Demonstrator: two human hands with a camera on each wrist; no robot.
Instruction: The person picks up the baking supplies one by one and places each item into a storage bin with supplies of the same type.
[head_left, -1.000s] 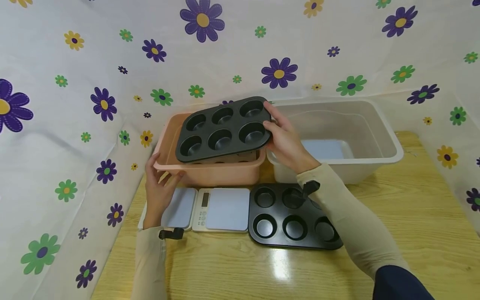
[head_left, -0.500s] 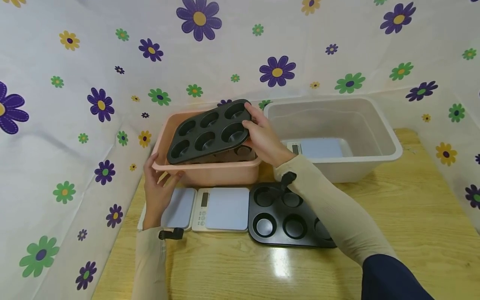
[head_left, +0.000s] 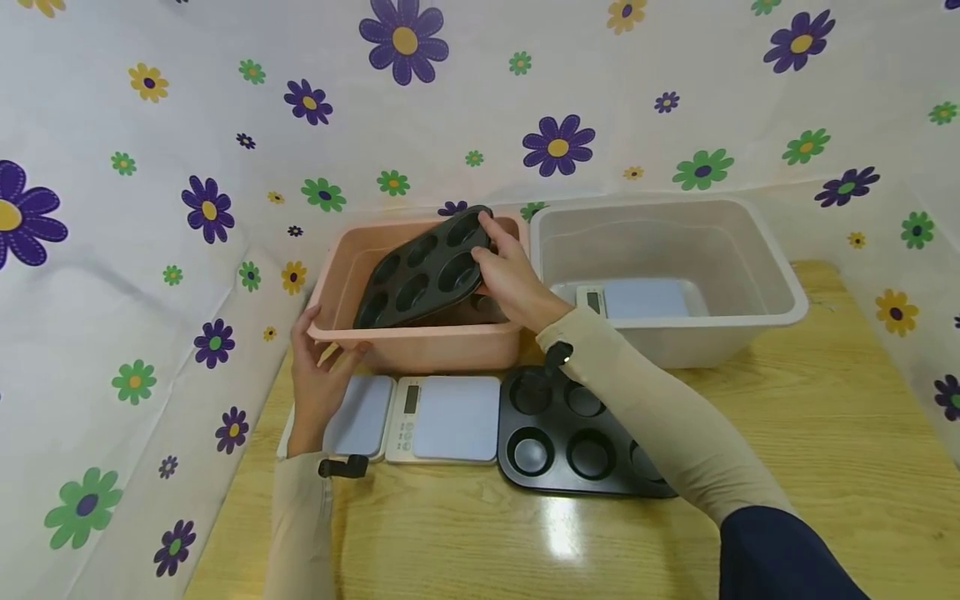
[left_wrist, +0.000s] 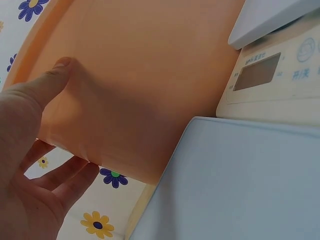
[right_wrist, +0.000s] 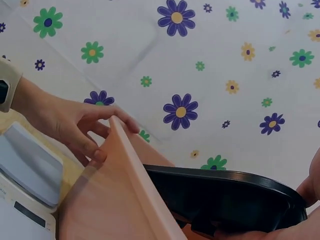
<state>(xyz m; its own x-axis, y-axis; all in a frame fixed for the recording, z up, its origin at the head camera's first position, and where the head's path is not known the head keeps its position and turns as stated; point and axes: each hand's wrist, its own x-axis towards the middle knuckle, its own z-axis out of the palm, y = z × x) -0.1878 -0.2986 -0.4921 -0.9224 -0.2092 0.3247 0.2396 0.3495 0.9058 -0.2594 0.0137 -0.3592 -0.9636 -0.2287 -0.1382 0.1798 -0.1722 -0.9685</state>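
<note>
My right hand (head_left: 517,275) grips a dark six-cup muffin tin (head_left: 430,272) by its right end, thumb on the upper face; the tin sits tilted in the mouth of the peach bin (head_left: 450,343), its left end down inside and its right end raised above the rim. Beneath it in the bin shows a piece with a round cup, perhaps another tin, though too covered for me to be sure. My left hand (head_left: 318,383) grasps the bin's near left corner, thumb against the front wall and fingers round the side. The bin stands by the far edge of the worktop (head_left: 450,533), close to its left edge. Just before it, towards the worktop's near edge, lie a left scale (head_left: 360,417) and a middle scale (head_left: 453,418) side by side, then a second muffin tin (head_left: 561,429), partly under my right sleeve (head_left: 645,408). Just right of the peach bin, also by the far edge, a white bin (head_left: 675,346) holds another scale (head_left: 645,298). Flowered cloth (head_left: 630,83) hangs behind.
</note>
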